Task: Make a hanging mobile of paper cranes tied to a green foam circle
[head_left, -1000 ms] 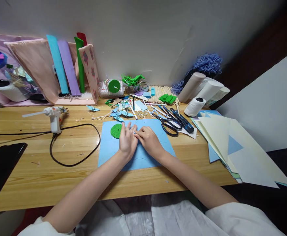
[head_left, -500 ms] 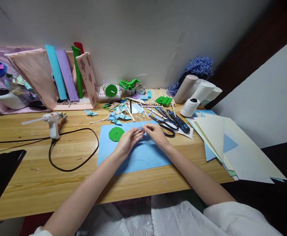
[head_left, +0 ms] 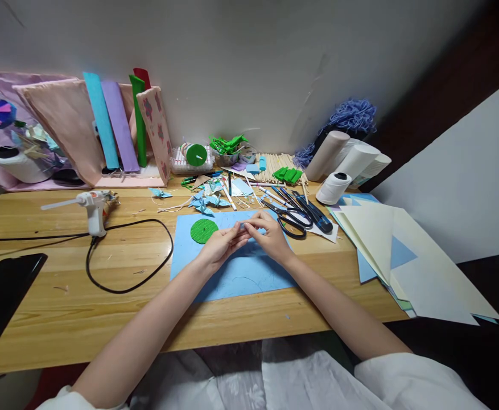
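A light blue sheet [head_left: 249, 267] lies flat on the wooden desk [head_left: 61, 307] in front of me. My left hand [head_left: 219, 245] and my right hand [head_left: 270, 236] meet above it, their fingertips pinching a small blue paper piece [head_left: 246, 228] between them. A green corrugated paper disc [head_left: 203, 230] rests on the sheet just left of my left hand. Black scissors [head_left: 294, 219] lie on the desk immediately right of my right hand.
A white glue gun [head_left: 92, 203] with a looping black cord [head_left: 125, 267] sits at the left. A black phone [head_left: 1, 296] lies at the left edge. Cream paper sheets [head_left: 403, 250] overhang the desk's right edge. Paper rolls, sticks, pens and thread spools crowd the back.
My left hand lifted from lying flat on the blue sheet. Both hands now pinch the small blue piece a little farther from me, uncovering the green disc.
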A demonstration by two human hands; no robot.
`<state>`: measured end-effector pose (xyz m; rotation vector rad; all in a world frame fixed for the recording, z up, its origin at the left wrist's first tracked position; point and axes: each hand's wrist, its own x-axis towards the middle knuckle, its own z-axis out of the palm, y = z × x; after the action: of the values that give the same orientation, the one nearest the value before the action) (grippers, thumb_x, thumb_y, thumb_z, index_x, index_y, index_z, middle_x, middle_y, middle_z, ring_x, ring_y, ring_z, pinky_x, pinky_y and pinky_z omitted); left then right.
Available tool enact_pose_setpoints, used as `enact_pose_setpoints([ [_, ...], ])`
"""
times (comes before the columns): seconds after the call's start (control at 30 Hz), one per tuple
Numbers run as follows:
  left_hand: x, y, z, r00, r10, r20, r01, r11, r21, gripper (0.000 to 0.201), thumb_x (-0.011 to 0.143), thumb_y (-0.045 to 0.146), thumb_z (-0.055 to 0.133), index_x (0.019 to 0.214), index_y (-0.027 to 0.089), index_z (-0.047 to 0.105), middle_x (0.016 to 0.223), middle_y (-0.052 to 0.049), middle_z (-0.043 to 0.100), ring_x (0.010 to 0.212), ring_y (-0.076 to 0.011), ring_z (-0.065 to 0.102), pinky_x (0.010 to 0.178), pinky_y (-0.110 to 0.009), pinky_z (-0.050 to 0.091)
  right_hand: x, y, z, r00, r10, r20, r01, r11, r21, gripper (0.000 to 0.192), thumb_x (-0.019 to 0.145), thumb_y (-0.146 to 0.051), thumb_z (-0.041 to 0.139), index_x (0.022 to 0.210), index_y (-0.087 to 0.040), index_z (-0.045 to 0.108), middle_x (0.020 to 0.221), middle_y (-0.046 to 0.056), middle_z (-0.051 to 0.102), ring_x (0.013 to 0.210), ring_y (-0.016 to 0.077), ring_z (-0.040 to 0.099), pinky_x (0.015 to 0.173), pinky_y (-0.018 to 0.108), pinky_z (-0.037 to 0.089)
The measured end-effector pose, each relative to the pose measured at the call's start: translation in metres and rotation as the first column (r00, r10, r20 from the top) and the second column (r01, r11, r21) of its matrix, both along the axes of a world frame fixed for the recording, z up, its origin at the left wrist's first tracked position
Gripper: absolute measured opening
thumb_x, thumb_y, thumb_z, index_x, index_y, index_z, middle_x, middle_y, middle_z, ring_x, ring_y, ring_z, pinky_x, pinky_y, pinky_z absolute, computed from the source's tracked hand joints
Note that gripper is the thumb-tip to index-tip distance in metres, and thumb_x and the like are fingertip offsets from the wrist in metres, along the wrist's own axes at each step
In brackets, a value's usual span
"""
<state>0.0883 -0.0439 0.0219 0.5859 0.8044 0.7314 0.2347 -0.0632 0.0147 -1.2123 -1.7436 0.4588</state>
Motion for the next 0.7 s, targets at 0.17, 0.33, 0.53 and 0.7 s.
enact_pose_setpoints([
  [0.17, 0.0002, -0.0009, -0.0023, 0.999, 0.044, -0.002, -0.044, 0.998, -0.034, 0.019, 0.080, 0.025, 0.060, 0.073, 0.010, 0.070, 0.075, -0.007, 0.070, 0.066, -0.0077, 0.063, 0.074, -0.018, 0.050, -0.0007, -0.0012, 0.0012, 0.997, 0.005, 0.082, -0.008, 0.999, 0.036, 0.019, 0.085, -0.025, 0.054, 0.097, -0.024, 0.069, 0.075, 0.002, 0.052, 0.077, 0.0165, 0.049, 0.072, 0.031, 0.040],
  [0.33, -0.0003, -0.0016, -0.0055, 0.998, 0.052, -0.031, -0.051, 0.998, 0.041, 0.021, 0.076, 0.029, 0.063, 0.073, 0.009, 0.070, 0.075, -0.007, 0.069, 0.067, -0.0080, 0.062, 0.075, -0.019, 0.049, 0.0006, -0.0007, 0.0018, 0.988, 0.018, 0.151, -0.026, 0.998, 0.052, 0.019, 0.084, -0.023, 0.055, 0.098, -0.025, 0.069, 0.076, 0.003, 0.053, 0.078, 0.0168, 0.049, 0.072, 0.031, 0.040],
  [0.53, -0.0008, -0.0025, -0.0057, 0.999, -0.026, 0.022, 0.023, 0.991, 0.128, 0.030, 0.073, 0.038, 0.065, 0.083, 0.010, 0.071, 0.090, -0.009, 0.069, 0.083, -0.0122, 0.063, 0.082, -0.021, 0.046, 0.0012, -0.0014, 0.0002, 0.977, -0.043, 0.209, 0.008, 0.986, 0.166, 0.022, 0.085, -0.021, 0.052, 0.101, -0.027, 0.068, 0.073, 0.003, 0.052, 0.075, 0.0175, 0.047, 0.070, 0.032, 0.040],
  [0.7, 0.0003, -0.0032, -0.0066, 0.995, -0.018, 0.096, 0.003, 0.989, 0.147, 0.022, 0.068, 0.031, 0.071, 0.080, 0.012, 0.071, 0.078, -0.005, 0.069, 0.075, -0.0097, 0.061, 0.087, -0.023, 0.044, -0.0016, -0.0033, -0.0027, 0.964, -0.087, 0.252, 0.030, 0.975, 0.222, 0.025, 0.087, -0.022, 0.049, 0.105, -0.027, 0.066, 0.071, 0.003, 0.051, 0.072, 0.0175, 0.045, 0.066, 0.031, 0.039],
])
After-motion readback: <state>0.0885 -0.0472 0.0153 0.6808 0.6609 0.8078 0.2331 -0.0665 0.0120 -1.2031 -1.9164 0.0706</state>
